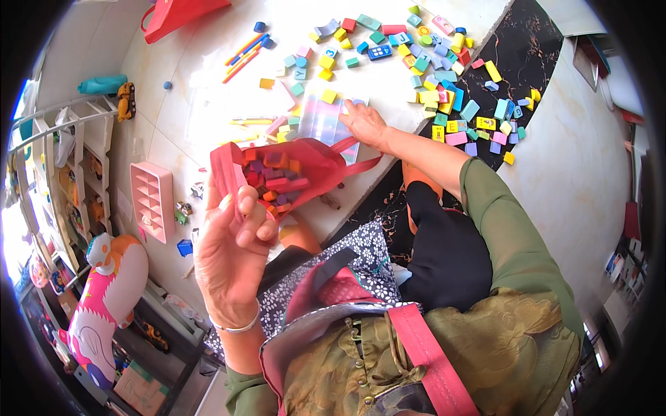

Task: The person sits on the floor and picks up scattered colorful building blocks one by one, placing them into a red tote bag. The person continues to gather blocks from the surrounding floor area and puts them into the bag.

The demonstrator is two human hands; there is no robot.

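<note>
My left hand (231,234) grips the rim of a red fabric bag (328,161) between thumb and fingers. The bag's mouth gapes towards me, showing several coloured toy blocks (276,174) inside. Beyond the bag, my right hand (366,124) is at the right edge of a translucent plastic box (322,117). Its fingertips are partly hidden, so I cannot tell whether they hold the box or a small block. A yellow block (329,96) shows at the box's far side.
Many toy blocks (429,96) lie scattered over the pale tiles and the black marble strip (525,47). Coloured sticks (242,57) lie farther off. At left are a pink compartment tray (152,202), an inflatable toy (112,307) and a toy rack (78,156). Another red bag (182,18) stands at the back.
</note>
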